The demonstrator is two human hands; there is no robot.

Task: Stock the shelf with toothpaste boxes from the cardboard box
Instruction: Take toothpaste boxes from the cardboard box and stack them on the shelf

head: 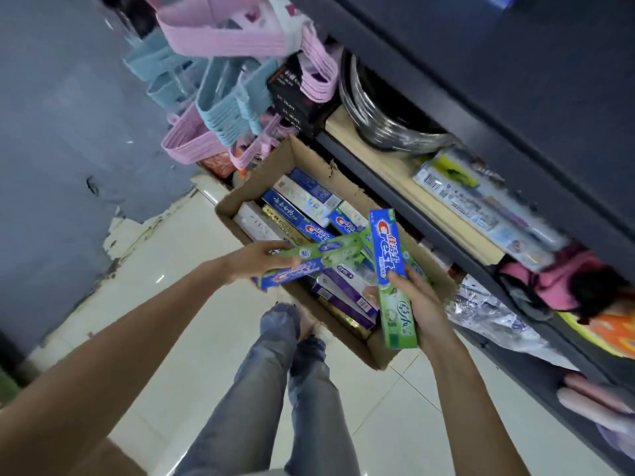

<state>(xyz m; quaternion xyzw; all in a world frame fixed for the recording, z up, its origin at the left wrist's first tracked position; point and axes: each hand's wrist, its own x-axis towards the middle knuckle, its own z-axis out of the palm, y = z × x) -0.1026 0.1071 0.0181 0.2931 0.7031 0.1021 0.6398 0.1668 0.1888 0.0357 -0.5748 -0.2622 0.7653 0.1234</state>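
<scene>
At frame centre, over the open cardboard box (302,173) on the floor, a blue-green Crest carton (391,269) is gripped by the right hand (417,304) near its lower end, and two more cartons (309,261) are held together in the curled fingers of the left hand (256,261). More cartons remain packed in the box. For a clean placement, the held cartons would best be squared up and laid label-out beside the cartons (481,201) already on the shelf (405,187), right of centre.
</scene>
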